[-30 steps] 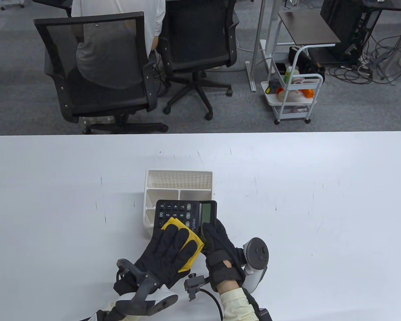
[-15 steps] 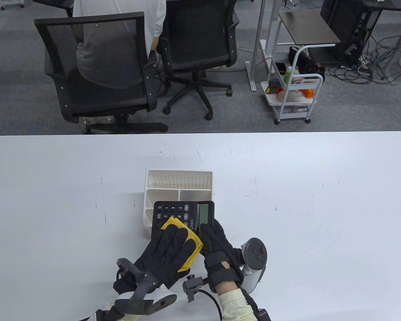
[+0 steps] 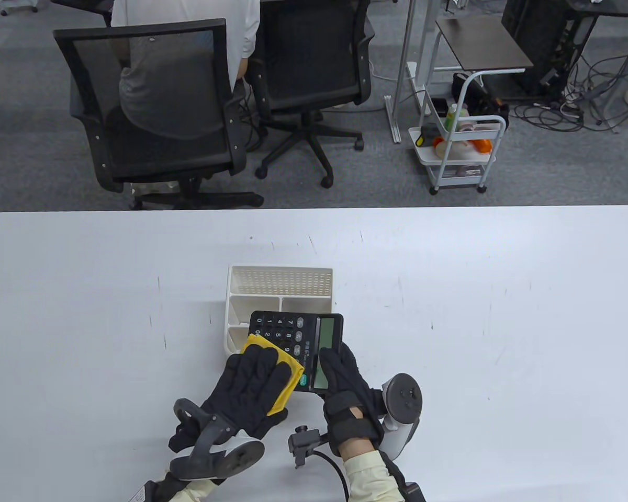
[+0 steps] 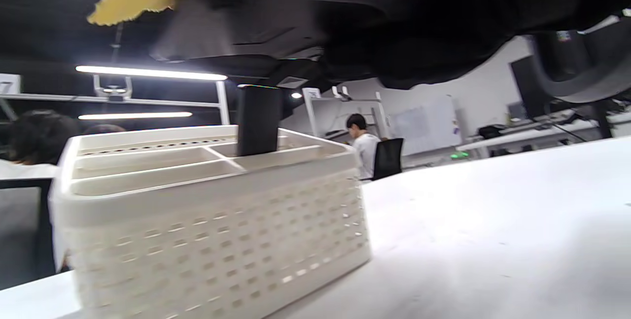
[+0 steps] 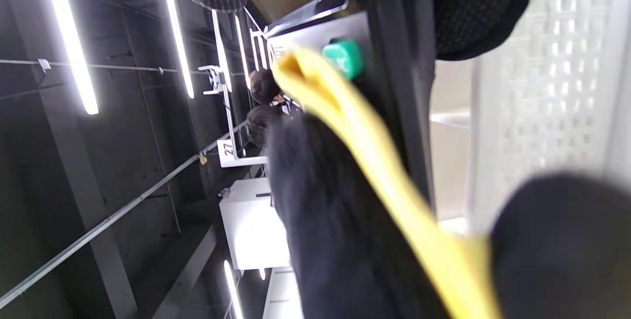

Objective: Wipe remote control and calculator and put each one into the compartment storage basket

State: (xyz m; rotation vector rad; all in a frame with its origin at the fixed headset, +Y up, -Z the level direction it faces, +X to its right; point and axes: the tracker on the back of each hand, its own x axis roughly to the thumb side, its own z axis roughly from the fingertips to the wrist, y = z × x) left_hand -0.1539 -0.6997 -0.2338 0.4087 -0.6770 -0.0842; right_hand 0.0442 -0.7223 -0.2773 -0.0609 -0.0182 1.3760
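the left hand (image 3: 248, 389), fingers flat on the yellow cloth (image 3: 277, 366), has slid left across the calculator (image 3: 298, 340) gripped by the right hand (image 3: 340, 376) above the basket (image 3: 280, 282), so wiping continues.

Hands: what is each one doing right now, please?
Left hand: flat fingers press the yellow cloth onto the calculator.
Right hand: grips the calculator's display end.
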